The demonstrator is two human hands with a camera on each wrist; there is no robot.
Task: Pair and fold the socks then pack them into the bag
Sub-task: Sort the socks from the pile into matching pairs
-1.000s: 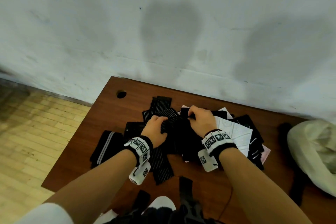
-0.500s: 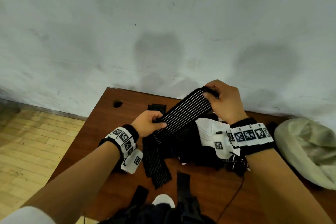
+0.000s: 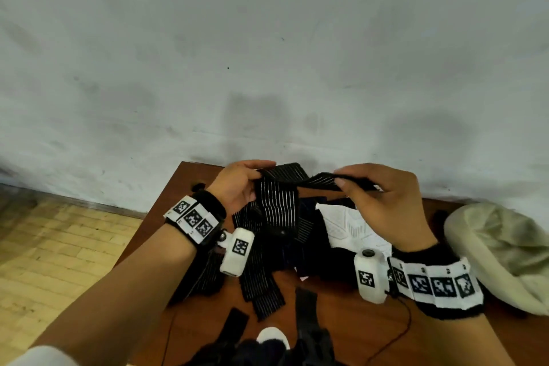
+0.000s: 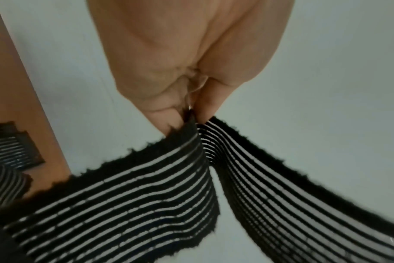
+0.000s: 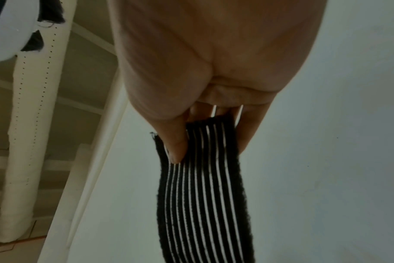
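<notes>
Both hands hold a black sock with thin white stripes (image 3: 279, 202) in the air above the sock pile. My left hand (image 3: 240, 184) pinches it at a bend (image 4: 191, 124), so one part hangs down and the other runs right. My right hand (image 3: 383, 196) pinches the other end between thumb and fingers (image 5: 200, 135). Below lies the pile of dark socks (image 3: 297, 249) with a white sock (image 3: 350, 226) among them. The beige cloth bag (image 3: 499, 252) sits at the right of the brown table (image 3: 350, 321).
More striped socks (image 3: 258, 288) spill toward the table's front. The table stands against a pale wall (image 3: 267, 53), with a cable hole (image 3: 198, 186) at its far left corner. Wooden floor (image 3: 59, 246) lies to the left. Dark straps (image 3: 306, 336) hang at the near edge.
The striped sock was lifted off the pile and stretched between both hands. Now the hands are level and the sock bends at the left hand, with one part hanging down.
</notes>
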